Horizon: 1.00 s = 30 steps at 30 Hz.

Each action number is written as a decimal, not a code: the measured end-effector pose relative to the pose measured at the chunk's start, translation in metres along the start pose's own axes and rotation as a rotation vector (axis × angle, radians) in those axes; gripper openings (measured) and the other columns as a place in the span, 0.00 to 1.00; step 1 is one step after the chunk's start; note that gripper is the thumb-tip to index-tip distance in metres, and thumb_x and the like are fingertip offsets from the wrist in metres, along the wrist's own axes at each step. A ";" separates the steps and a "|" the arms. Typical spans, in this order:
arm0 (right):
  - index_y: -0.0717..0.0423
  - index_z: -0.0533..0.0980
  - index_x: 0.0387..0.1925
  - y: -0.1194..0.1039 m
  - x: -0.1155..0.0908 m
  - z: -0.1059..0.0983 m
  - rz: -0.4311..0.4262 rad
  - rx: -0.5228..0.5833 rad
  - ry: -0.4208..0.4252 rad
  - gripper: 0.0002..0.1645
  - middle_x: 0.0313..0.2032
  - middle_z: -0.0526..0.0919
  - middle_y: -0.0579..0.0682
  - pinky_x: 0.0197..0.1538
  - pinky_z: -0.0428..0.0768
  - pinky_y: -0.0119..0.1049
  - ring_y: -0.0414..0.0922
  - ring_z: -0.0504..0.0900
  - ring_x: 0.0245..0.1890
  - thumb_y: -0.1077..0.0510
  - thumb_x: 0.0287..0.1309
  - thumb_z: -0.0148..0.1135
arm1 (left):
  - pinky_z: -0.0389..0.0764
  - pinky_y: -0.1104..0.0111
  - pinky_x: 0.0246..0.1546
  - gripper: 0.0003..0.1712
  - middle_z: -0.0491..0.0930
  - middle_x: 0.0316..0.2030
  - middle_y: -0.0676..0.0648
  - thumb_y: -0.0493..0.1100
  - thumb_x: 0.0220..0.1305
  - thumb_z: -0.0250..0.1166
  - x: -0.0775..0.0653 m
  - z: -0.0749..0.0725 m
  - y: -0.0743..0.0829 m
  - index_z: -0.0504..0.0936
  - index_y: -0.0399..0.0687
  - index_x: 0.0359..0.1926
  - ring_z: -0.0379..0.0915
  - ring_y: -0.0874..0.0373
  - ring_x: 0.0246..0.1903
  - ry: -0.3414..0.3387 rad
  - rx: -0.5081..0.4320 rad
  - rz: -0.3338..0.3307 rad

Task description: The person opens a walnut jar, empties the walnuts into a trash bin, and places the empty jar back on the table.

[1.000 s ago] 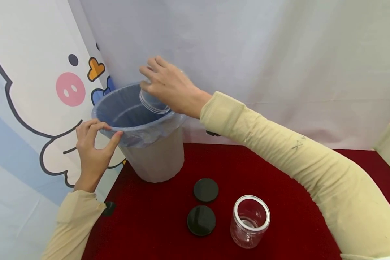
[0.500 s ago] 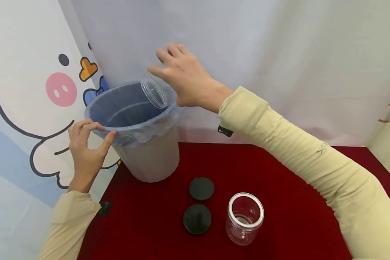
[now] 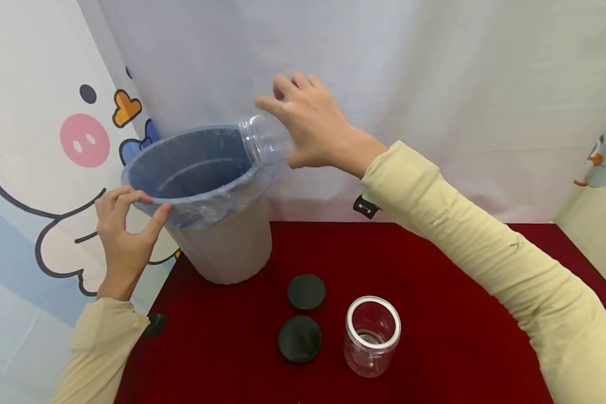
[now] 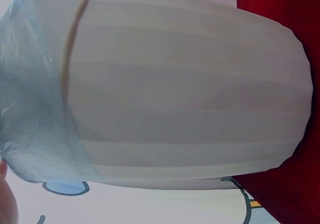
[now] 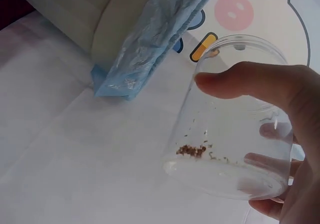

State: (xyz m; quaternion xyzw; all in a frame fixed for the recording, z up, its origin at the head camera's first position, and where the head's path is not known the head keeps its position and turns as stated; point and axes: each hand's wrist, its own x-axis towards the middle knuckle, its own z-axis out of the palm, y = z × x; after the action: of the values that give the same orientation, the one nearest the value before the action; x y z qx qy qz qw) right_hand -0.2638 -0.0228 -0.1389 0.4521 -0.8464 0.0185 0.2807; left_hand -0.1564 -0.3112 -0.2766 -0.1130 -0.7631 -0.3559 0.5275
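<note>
My right hand (image 3: 315, 123) grips a clear plastic jar (image 3: 269, 140) tilted on its side, its mouth toward the trash bin (image 3: 229, 252) at the bin's right rim. In the right wrist view, a small clump of brown crumbs (image 5: 191, 150) lies inside the jar near its base, with loose specks beside it. Thumb and fingers wrap around the jar wall. On the bin's near left rim, my left hand (image 3: 125, 241) pinches the edge through the blue liner bag (image 3: 207, 210). Most of that hand lies outside the left wrist view.
Two round black lids (image 3: 306, 292) lie on the dark red tabletop (image 3: 434, 336) in front of the bin. Right of them stands a second clear jar (image 3: 371, 339), upright with a white rim. A white curtain (image 3: 409, 112) hangs behind; a cartoon-printed one (image 3: 25, 168) hangs left.
My right hand has drawn the jar up and rightward from inside the bin mouth to its right rim, turning it more sideways. The left hand keeps its hold; the head view has shifted slightly.
</note>
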 end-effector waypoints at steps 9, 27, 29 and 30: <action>0.53 0.69 0.59 0.009 -0.017 0.005 0.031 0.032 0.031 0.49 0.43 0.69 0.54 0.43 0.62 0.41 0.52 0.63 0.37 0.53 0.24 0.66 | 0.58 0.66 0.53 0.18 0.70 0.42 0.62 0.39 0.49 0.70 0.002 0.001 -0.004 0.78 0.27 0.35 0.60 0.65 0.49 0.013 -0.013 -0.009; 0.54 0.68 0.58 0.012 -0.045 0.008 0.063 0.096 0.044 0.52 0.42 0.70 0.52 0.38 0.66 0.39 0.50 0.65 0.35 0.44 0.24 0.73 | 0.58 0.66 0.53 0.20 0.75 0.43 0.50 0.45 0.48 0.72 0.000 0.001 -0.048 0.80 0.32 0.35 0.61 0.64 0.51 0.021 0.007 -0.008; 0.54 0.68 0.58 0.013 -0.048 0.009 0.072 0.110 0.037 0.52 0.42 0.70 0.52 0.38 0.66 0.39 0.50 0.65 0.36 0.43 0.24 0.74 | 0.58 0.66 0.53 0.20 0.75 0.42 0.49 0.45 0.48 0.72 0.001 0.002 -0.041 0.80 0.30 0.35 0.61 0.65 0.51 0.025 0.000 -0.005; 0.54 0.68 0.58 0.014 -0.049 0.009 0.075 0.115 0.035 0.52 0.42 0.70 0.52 0.38 0.66 0.39 0.50 0.65 0.36 0.43 0.24 0.74 | 0.58 0.66 0.53 0.20 0.75 0.42 0.48 0.44 0.49 0.71 0.001 0.003 -0.036 0.79 0.29 0.35 0.61 0.65 0.50 0.025 -0.003 -0.003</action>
State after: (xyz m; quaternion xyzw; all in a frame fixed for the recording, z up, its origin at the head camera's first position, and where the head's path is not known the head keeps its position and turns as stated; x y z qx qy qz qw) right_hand -0.2571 0.0199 -0.1674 0.4350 -0.8554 0.0855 0.2680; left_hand -0.1782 -0.3354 -0.2913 -0.1083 -0.7561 -0.3593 0.5362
